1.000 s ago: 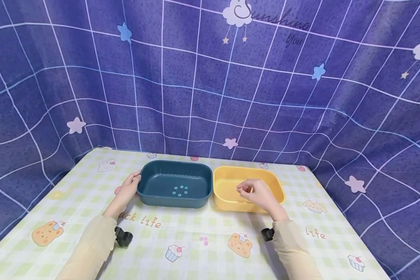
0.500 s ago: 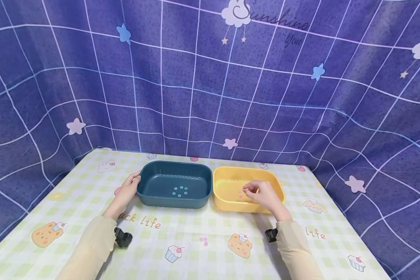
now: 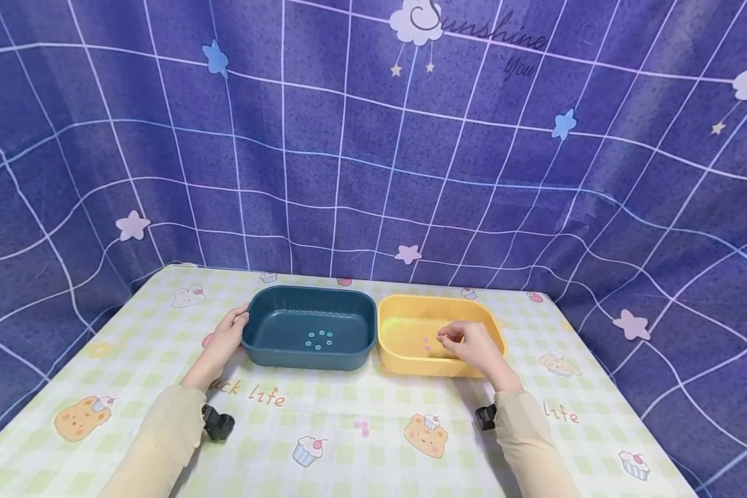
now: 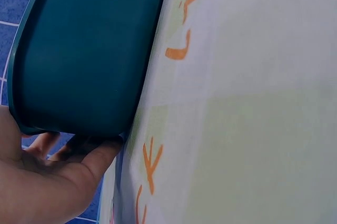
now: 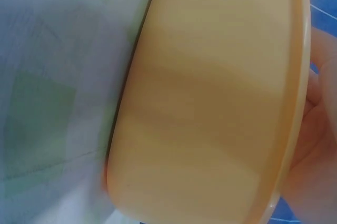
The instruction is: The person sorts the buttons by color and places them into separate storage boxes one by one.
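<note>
In the head view, a dark teal basin [image 3: 311, 359] stands at the left with several small light-blue rings [image 3: 321, 333] in a loose circle on its floor. My left hand [image 3: 225, 339] touches its left end wall. The left wrist view shows the thumb low against that wall and the other fingers under the rim. My right hand [image 3: 473, 344] is over the yellow basin [image 3: 404, 364], with thumb and index tips together. They pinch what looks like a tiny pink piece, mostly hidden. Left of them, small pink pieces [image 3: 426, 344] lie on the yellow floor.
The basins stand side by side on a checked tablecloth [image 3: 255, 443] printed with bears and cupcakes. A blue gridded curtain [image 3: 373, 138] hangs behind the table. In the right wrist view, the yellow basin's outer wall [image 5: 205, 98] hides most of the right hand.
My right hand has moved slightly right inside the yellow basin, uncovering the small pink pieces. The left hand stays at the teal basin's end.
</note>
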